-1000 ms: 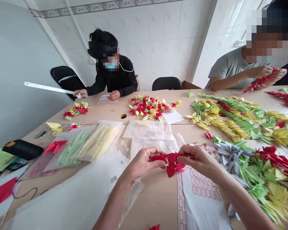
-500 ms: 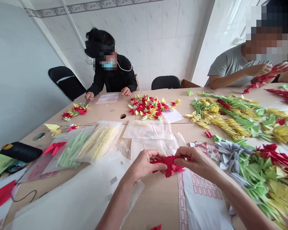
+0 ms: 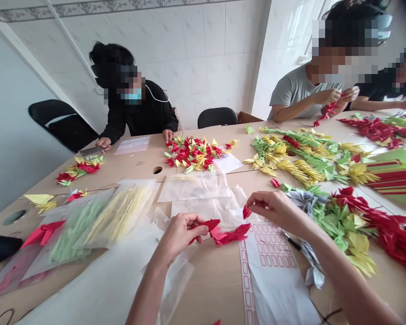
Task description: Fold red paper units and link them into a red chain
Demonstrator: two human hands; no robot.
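Head view | left hand [image 3: 182, 232] is pinching folded red paper [image 3: 235, 235] above the table [image 3: 209, 277] | right hand [image 3: 270, 206] is pinching a small red piece [image 3: 246, 212] near its free end | risk: squeezing hard could be creasing folds, a slack pinch dropping the piece

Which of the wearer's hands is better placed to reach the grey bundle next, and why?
Probably the right hand: it is nearer the grey bundle and pinches a small red piece. The left hand, farther off, holds the red chain.
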